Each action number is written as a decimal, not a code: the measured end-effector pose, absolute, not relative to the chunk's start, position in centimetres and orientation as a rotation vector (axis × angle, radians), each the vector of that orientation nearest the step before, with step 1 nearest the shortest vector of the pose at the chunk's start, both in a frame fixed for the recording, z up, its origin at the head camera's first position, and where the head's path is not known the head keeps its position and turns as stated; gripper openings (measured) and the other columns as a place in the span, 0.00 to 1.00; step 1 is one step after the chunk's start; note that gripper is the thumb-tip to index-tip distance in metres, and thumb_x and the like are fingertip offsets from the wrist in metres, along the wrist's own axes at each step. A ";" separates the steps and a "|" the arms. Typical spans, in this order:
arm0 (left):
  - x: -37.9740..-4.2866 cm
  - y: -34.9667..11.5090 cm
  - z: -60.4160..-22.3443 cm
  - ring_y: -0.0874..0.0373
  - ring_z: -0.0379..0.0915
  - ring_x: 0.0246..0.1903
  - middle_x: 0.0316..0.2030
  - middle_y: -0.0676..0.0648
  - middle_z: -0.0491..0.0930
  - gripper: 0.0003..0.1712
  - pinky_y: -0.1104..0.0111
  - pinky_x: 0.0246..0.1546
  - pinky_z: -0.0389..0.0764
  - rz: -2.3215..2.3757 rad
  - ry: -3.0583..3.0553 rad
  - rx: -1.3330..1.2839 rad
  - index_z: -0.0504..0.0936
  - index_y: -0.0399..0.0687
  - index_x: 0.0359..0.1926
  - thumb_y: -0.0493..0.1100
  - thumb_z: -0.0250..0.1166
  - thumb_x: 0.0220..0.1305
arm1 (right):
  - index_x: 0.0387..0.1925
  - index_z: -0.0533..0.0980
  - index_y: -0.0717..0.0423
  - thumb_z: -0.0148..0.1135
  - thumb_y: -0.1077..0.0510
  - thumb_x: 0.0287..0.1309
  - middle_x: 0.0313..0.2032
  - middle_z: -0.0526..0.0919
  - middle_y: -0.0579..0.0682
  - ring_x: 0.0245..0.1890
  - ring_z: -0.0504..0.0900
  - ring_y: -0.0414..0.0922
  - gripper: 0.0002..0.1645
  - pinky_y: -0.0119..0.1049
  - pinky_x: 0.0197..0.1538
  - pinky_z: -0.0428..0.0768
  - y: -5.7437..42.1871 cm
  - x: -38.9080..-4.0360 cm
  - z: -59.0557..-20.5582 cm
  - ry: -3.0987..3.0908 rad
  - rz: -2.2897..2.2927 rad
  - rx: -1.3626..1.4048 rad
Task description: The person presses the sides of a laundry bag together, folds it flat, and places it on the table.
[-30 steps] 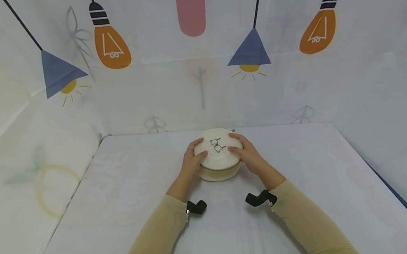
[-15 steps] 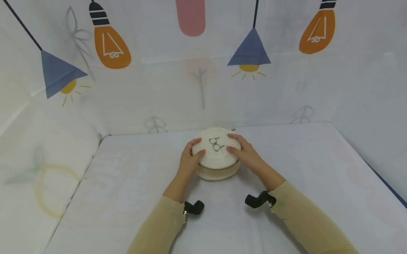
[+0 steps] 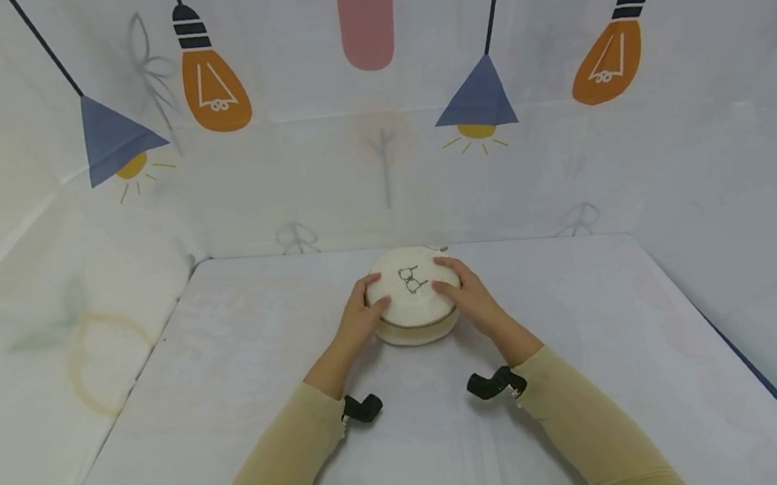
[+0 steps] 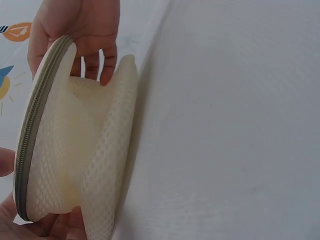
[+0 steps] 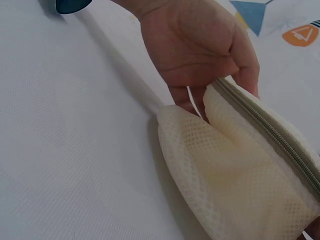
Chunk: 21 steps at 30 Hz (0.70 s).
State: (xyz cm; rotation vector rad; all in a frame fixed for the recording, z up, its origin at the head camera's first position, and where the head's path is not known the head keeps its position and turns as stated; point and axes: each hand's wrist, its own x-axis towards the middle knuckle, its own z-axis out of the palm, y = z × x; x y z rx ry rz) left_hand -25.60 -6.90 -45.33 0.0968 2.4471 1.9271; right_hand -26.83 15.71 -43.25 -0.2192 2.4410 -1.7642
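A round cream mesh laundry bag [image 3: 415,303] stands on the white table near its back edge. A dark line drawing marks its top panel, and an olive zipper [image 4: 36,117] runs along the top panel's edge. The soft mesh side [image 5: 240,165] sags inward in both wrist views. My left hand [image 3: 359,314] holds the left side, with the thumb at the top panel's rim and fingers around the side. On the right side my right hand [image 3: 472,297] holds it likewise, thumb on the top. The bag's far side is hidden in the head view.
The white table [image 3: 424,444] spreads around the bag. Behind it hangs a white cloth wall [image 3: 324,170] printed with lamps and bulbs. A black wrist camera mount [image 3: 363,409] juts inward from the left sleeve, another mount [image 3: 492,384] from the right.
The bag has shifted slightly left. My left hand and forearm have moved a little left and toward me, the fingers sliding along the bag's side. The right hand has barely moved.
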 end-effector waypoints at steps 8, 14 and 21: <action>-25.5 -6.8 -45.4 0.51 0.45 0.76 0.77 0.43 0.54 0.32 0.58 0.75 0.47 1.892 2.445 0.065 0.64 0.52 0.72 0.44 0.61 0.70 | 0.75 0.58 0.61 0.55 0.59 0.73 0.78 0.49 0.60 0.78 0.45 0.56 0.34 0.48 0.77 0.46 15.1 -24.9 -40.0 2.372 -1.788 -0.185; -25.8 -6.7 -45.4 0.50 0.45 0.76 0.76 0.43 0.55 0.32 0.58 0.75 0.46 1.921 2.414 0.050 0.66 0.50 0.71 0.41 0.63 0.69 | 0.74 0.58 0.62 0.57 0.61 0.71 0.78 0.48 0.60 0.78 0.44 0.55 0.35 0.47 0.77 0.47 15.4 -25.1 -40.5 2.319 -1.861 -0.178; -26.3 -6.4 -45.8 0.51 0.44 0.77 0.76 0.44 0.55 0.32 0.60 0.75 0.45 1.999 2.360 0.068 0.67 0.49 0.71 0.38 0.64 0.67 | 0.73 0.60 0.62 0.59 0.63 0.69 0.78 0.49 0.58 0.78 0.45 0.52 0.35 0.44 0.76 0.49 15.7 -25.4 -40.9 2.268 -1.946 -0.146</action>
